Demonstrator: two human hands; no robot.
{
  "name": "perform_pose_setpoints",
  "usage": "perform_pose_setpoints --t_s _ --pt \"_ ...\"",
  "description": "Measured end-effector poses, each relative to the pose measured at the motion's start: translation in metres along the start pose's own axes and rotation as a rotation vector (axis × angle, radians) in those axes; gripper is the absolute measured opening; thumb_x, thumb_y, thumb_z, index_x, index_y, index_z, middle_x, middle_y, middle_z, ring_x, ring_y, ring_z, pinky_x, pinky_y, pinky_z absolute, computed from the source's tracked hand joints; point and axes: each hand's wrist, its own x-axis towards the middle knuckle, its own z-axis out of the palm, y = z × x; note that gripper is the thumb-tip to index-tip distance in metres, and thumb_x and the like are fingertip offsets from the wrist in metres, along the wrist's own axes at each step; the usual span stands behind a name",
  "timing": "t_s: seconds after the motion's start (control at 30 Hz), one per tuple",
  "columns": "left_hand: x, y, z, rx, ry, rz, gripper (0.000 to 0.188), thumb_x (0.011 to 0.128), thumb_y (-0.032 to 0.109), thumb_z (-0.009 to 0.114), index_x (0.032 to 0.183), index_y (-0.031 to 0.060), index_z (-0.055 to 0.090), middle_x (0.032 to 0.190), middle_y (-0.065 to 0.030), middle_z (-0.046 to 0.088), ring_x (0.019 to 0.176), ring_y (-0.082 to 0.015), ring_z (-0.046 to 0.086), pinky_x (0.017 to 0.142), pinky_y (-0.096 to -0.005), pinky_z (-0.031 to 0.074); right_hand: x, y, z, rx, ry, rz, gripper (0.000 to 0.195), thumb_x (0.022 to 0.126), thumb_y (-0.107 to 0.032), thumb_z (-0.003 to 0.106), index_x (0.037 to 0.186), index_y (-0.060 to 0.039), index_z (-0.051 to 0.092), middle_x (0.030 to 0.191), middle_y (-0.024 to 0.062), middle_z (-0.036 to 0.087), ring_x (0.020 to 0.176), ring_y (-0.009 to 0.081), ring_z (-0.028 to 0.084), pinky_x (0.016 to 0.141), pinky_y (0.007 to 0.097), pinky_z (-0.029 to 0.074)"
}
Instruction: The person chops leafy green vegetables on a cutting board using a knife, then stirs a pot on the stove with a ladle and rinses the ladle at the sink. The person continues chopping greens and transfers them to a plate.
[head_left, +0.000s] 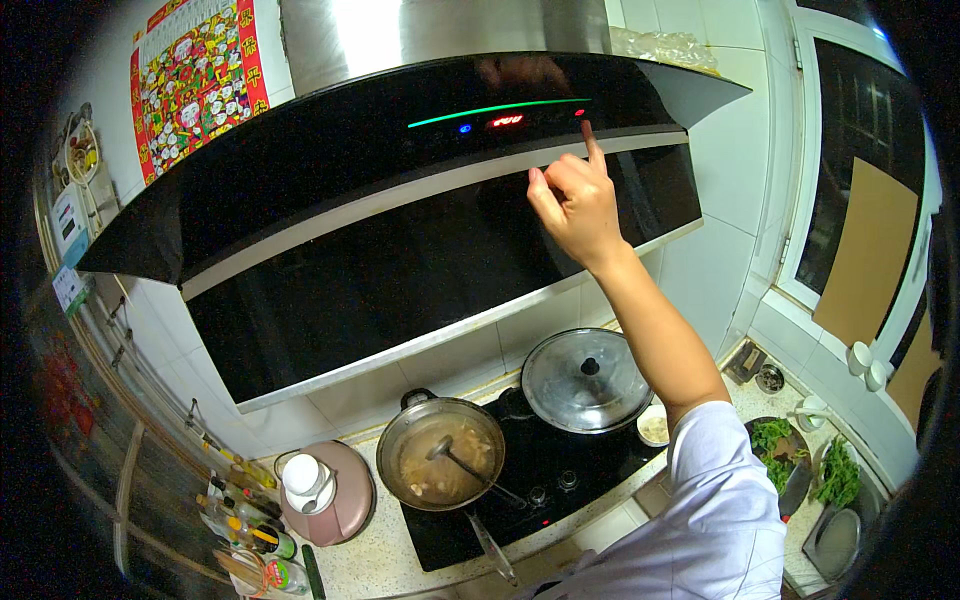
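Observation:
My right hand is raised in front of the black range hood and holds nothing. Its index finger points up, with the tip at or just below a red-lit touch button; whether it touches the glass cannot be told. The thumb stands out to the left and the other fingers are curled. Left of the fingertip glow a red display, a blue symbol and a green light strip. My left hand is out of view.
Below, on the black gas hob, stand a wok of broth holding a ladle and a lidded pan. A pinkish cooker and several bottles are at left. Chopped greens and a cleaver lie at right.

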Motion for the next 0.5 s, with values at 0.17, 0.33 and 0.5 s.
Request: perform_pose_setpoints --t_s 0.17,0.33,0.5 --pt "0.026 -0.001 0.017 -0.151 0.347 -0.045 0.024 0.09 0.016 0.046 0.067 0.0136 0.04 0.059 0.001 0.035 0.052 -0.0125 0.035 0.048 -0.0242 0.031 0.012 0.009 0.0 -0.106 -0.016 -0.053 0.024 0.083 -0.016 0.066 0.063 -0.0071 0.058 0.06 0.0087 0.054 0.061 0.0262 0.055 0.077 0.0433 0.043" --pt "0.017 -0.006 0.002 -0.24 0.308 0.059 0.026 0.098 0.034 0.049 0.095 0.0097 0.059 0.088 -0.0038 0.065 0.079 -0.0176 0.062 0.07 -0.0306 0.052 0.001 -0.033 -0.017 0.035 0.073 -0.198 0.026 0.087 -0.008 0.063 0.063 -0.0027 0.056 0.059 0.0057 0.05 0.053 0.0214 0.048 0.094 0.045 0.046" --pt "0.008 -0.007 0.006 -0.227 0.255 0.012 0.021 0.097 0.025 0.048 0.1 0.0072 0.058 0.098 -0.0057 0.066 0.088 -0.0174 0.062 0.078 -0.0307 0.051 -0.142 -0.143 -0.037 0.487 -0.496 0.091 0.025 0.076 -0.008 0.069 0.059 -0.0016 0.052 0.063 0.0124 0.05 0.061 0.0271 0.051 0.061 0.0392 0.046"
